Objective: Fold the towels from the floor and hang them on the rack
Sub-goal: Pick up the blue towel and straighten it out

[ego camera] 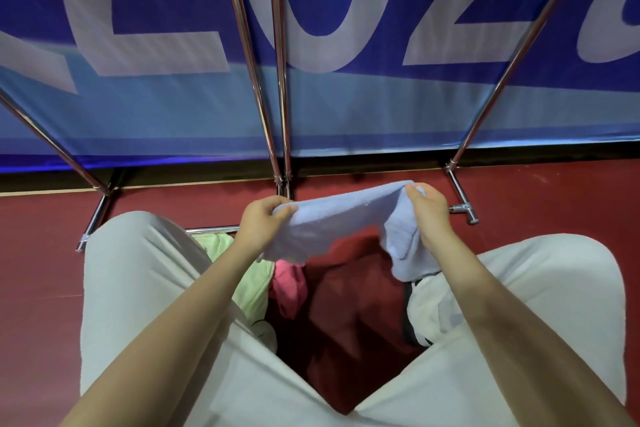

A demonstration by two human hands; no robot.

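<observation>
Both hands, left (265, 218) and right (427, 206), grip the pale blue towel (341, 218) stretched between them.

Red floor (519, 204) carries green towel (249, 284), pink towel (289, 284), rack feet (462, 198).

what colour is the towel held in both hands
Light blue towel, gripped by the left hand and right hand; head view.

Even, soft indoor light; deep shadow between the knees. Glare streaks on chrome rack poles (258, 90). Wide-angle bowing at edges; banner (346, 10) slightly blurred.
</observation>
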